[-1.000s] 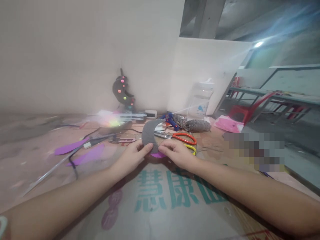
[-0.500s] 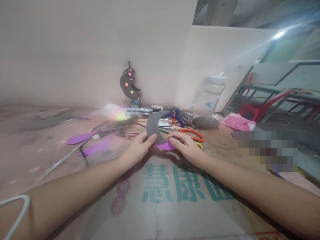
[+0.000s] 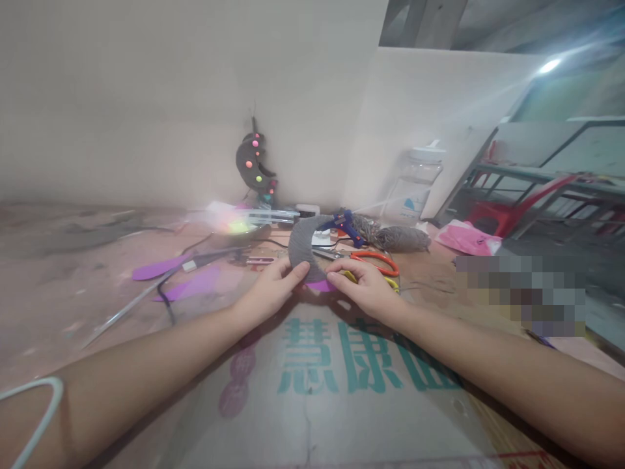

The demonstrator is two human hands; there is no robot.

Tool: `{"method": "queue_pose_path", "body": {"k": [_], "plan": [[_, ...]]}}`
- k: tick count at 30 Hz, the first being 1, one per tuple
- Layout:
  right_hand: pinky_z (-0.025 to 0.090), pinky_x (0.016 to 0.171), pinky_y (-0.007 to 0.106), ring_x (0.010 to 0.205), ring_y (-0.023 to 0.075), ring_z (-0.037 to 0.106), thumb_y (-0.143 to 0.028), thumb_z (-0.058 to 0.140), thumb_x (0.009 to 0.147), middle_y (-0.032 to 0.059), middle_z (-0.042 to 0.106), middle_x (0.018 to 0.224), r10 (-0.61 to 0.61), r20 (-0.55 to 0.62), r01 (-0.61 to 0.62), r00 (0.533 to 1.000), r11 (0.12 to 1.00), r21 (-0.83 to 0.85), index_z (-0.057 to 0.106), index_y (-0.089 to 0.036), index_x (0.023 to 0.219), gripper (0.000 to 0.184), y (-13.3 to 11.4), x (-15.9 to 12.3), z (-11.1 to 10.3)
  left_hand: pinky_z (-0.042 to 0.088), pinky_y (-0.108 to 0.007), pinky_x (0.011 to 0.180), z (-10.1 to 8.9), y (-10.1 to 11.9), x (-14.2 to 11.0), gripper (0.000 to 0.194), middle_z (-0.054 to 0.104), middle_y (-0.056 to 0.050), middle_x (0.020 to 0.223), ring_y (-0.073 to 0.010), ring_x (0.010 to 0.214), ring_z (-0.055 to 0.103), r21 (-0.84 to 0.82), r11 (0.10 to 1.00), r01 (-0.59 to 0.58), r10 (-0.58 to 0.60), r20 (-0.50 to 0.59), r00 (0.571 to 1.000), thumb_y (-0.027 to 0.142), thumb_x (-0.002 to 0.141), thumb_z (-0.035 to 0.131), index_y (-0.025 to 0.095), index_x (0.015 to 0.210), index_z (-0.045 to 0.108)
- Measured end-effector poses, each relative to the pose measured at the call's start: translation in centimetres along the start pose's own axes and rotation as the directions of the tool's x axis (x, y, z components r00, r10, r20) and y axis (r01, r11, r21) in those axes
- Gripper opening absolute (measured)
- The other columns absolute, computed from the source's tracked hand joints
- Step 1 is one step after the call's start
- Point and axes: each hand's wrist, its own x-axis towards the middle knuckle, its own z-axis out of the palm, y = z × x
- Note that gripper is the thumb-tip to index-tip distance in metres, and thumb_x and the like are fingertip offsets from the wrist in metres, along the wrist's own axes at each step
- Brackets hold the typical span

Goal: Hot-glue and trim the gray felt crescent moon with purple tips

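My left hand (image 3: 278,286) is closed on a purple crescent (image 3: 301,244) largely wrapped in grey yarn, thumb on its front face. At the crescent's lower right end, bare purple (image 3: 319,286) shows beneath the wrapping. There my right hand (image 3: 364,284) is closed in a pinch, thumb against forefinger; any loose strand between these fingers is too fine to make out. Just behind the hands lie orange-handled scissors (image 3: 378,262), a blue glue gun (image 3: 347,227) and a bundle of grey yarn (image 3: 403,238).
A finished-looking dark crescent with coloured pompoms (image 3: 254,163) stands against the wall. Purple cut pieces (image 3: 161,268) and a cord lie left. A water bottle (image 3: 415,185) and a pink packet (image 3: 469,238) are at right. Printed cardboard (image 3: 366,417) covers the near tabletop.
The strip of bare purple by my right fingers looks slightly smaller. Both hands keep nearly the same place and grip, while the whole view has shifted a little.
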Motion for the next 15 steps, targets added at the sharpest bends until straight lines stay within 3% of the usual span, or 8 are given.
{"method": "queue_pose_path", "body": {"k": [8,15], "plan": [[0.043,0.064,0.025,0.067,0.0136,0.054,-0.035,0.049,0.091,-0.0003,0.058,0.069,-0.076,-0.007,0.076,0.997,0.996,-0.039,0.060,-0.017,0.075,0.027,0.01,0.13,-0.12,0.029,-0.022,0.049,-0.13,-0.22,0.05,0.042,0.046,0.006,0.056,-0.0099,0.051,0.039,0.020,0.999,0.043,-0.042,-0.042,0.998,0.059,0.083,0.056,0.017,0.084,0.056],[0.046,0.069,0.026,0.075,0.0163,0.060,-0.036,0.056,0.087,0.0017,0.066,0.080,-0.007,-0.007,0.007,1.000,1.000,-0.020,0.064,-0.018,0.085,0.020,-0.01,0.17,-0.02,0.028,-0.022,0.048,-0.18,-0.30,0.02,0.041,0.045,0.006,0.057,-0.0091,0.051,0.038,0.014,0.999,0.041,-0.041,-0.041,0.998,0.058,0.085,0.055,0.018,0.080,0.054]]}}
